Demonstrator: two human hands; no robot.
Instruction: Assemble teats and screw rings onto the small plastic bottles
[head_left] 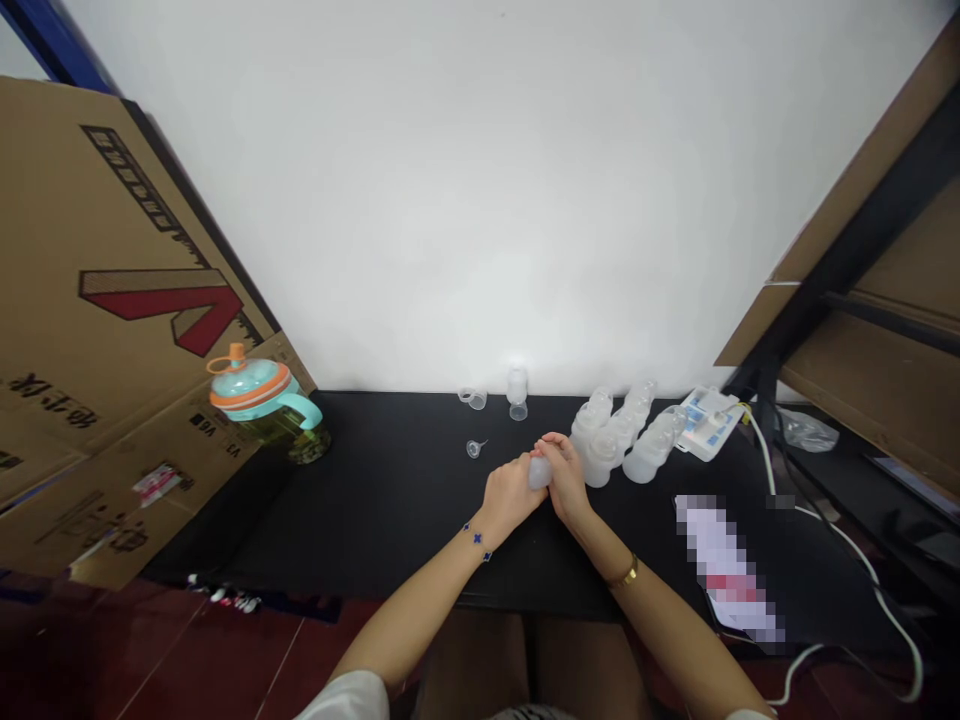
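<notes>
Both hands meet just above the table's middle, around a small frosted plastic bottle (539, 473). My left hand (512, 493) is closed around its side. At the bottle's upper end, the fingers of my right hand (566, 478) are bent, with the palm along its right side; the fingers partly hide what they pinch there. Behind the hands lie a small clear funnel-shaped piece (474, 450), a clear ring-like cap (473, 398) and a clear plastic part (517, 393). Close to my right hand stand several similar frosted bottles (600, 460) with clear tops.
A jug of green liquid with a turquoise lid (262, 395) stands left by a cardboard box (105, 300). To the right are a white-and-blue package (709, 422), a phone (724, 565) and a white cable (862, 560). A white wall (480, 200) bounds the black table (375, 530).
</notes>
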